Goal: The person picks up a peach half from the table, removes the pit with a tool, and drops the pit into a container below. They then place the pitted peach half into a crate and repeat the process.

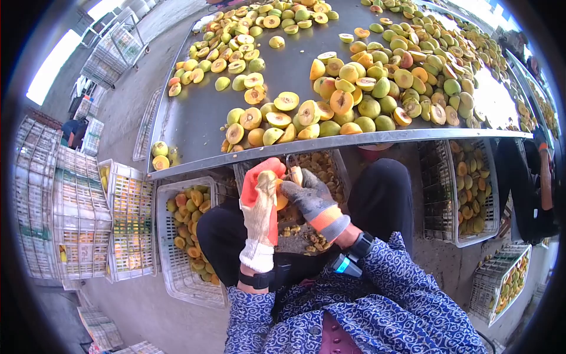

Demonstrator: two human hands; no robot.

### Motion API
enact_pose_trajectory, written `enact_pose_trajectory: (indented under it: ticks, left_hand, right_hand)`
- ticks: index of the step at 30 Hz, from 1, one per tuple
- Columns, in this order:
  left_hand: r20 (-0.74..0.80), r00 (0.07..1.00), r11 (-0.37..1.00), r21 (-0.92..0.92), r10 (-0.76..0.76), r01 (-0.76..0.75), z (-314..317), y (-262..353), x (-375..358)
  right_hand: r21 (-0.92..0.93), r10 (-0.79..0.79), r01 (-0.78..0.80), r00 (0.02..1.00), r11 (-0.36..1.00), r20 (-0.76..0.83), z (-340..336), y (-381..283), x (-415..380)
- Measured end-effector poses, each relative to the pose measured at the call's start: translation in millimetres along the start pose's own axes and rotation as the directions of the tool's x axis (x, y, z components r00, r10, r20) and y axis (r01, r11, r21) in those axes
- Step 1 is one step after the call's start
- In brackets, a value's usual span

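My left hand (261, 197), in an orange and cream glove, is closed around a yellow-orange fruit piece (282, 201), which shows between the two hands. Close beside it, my right hand (312, 197), in a dark grey glove with an orange band, is wrapped round a small tool with a light handle (296, 175) and a thin metal loop at its top. Both hands are over my lap, just below the metal table's front edge (342, 143). Beneath them a crate (345, 171) holds small yellow scraps. Halved fruits (342, 101) lie on the table in front.
A white crate of fruit halves (168, 259) stands to my left, another crate (464, 238) to my right. Stacked crates (82, 218) rise at the far left. A lower crate (492, 289) is at the right. Another person's arm (545, 177) shows at the right edge.
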State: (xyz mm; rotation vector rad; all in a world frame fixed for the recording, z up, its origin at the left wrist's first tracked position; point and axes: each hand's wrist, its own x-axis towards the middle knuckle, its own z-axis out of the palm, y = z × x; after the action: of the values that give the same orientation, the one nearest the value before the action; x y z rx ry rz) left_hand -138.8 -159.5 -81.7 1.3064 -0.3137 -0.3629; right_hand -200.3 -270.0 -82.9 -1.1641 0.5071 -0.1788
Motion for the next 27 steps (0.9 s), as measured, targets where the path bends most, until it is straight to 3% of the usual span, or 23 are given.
enact_pose_trajectory:
  ticks: [3,4,7,11,12,13,15,16,19,22,25,27]
  left_hand:
    - [0.017,1.000,0.909,-0.415,-0.013,0.019,14.1,13.7,-3.8]
    - [0.027,0.999,0.962,-0.273,0.035,-0.026,9.5,9.4,-5.7]
    - [-0.053,0.994,0.877,-0.466,0.099,-0.112,28.5,1.4,-19.6]
    - [-0.246,0.968,0.842,-0.532,-0.056,-0.086,14.2,-9.5,-17.1]
    - [-0.262,0.958,0.796,-0.601,-0.117,-0.067,12.0,-4.9,-14.9]
    - [-0.195,0.978,0.794,-0.605,-0.078,-0.058,5.4,-6.0,-14.0]
    - [-0.057,0.998,0.795,-0.606,-0.004,-0.032,-4.1,-6.2,-13.4]
    - [-0.109,0.994,0.818,-0.574,-0.018,-0.048,-3.5,-8.2,-16.3]
    - [-0.136,0.991,0.869,-0.488,0.013,-0.079,-0.1,-7.4,-19.7]
    - [-0.131,0.991,0.893,-0.440,0.039,-0.093,1.2,-5.0,-19.9]
    - [-0.109,0.990,0.916,-0.382,0.084,-0.120,1.4,-5.4,-20.7]
    - [-0.099,0.995,0.907,-0.415,0.024,-0.063,0.0,-3.6,-21.1]
  right_hand:
    - [0.186,0.224,-0.220,0.975,0.958,0.004,-3.8,3.6,-3.7]
    - [0.252,0.301,-0.289,0.954,0.923,-0.006,-1.6,-0.4,-6.4]
    - [0.416,0.229,-0.213,0.973,0.884,0.012,8.0,14.8,-10.1]
    - [-0.030,0.212,-0.210,0.972,0.977,0.096,-3.3,4.8,-11.3]
    - [-0.171,0.172,-0.149,0.976,0.974,0.129,-5.0,-8.0,-16.9]
    - [-0.222,0.081,-0.042,0.982,0.974,0.169,-6.5,-3.5,-17.1]
    - [-0.301,-0.092,0.170,0.962,0.938,0.258,-5.3,4.5,-19.9]
    - [-0.322,-0.052,0.152,0.953,0.934,0.300,-7.3,5.7,-22.8]
    - [-0.447,-0.136,0.289,0.930,0.847,0.343,-5.5,12.0,-22.8]
    - [-0.568,-0.126,0.337,0.917,0.751,0.378,-5.2,3.8,-25.1]
    - [-0.509,-0.080,0.248,0.941,0.824,0.330,-3.4,9.3,-26.0]
    - [-0.527,-0.090,0.308,0.913,0.792,0.398,-6.9,11.9,-26.0]
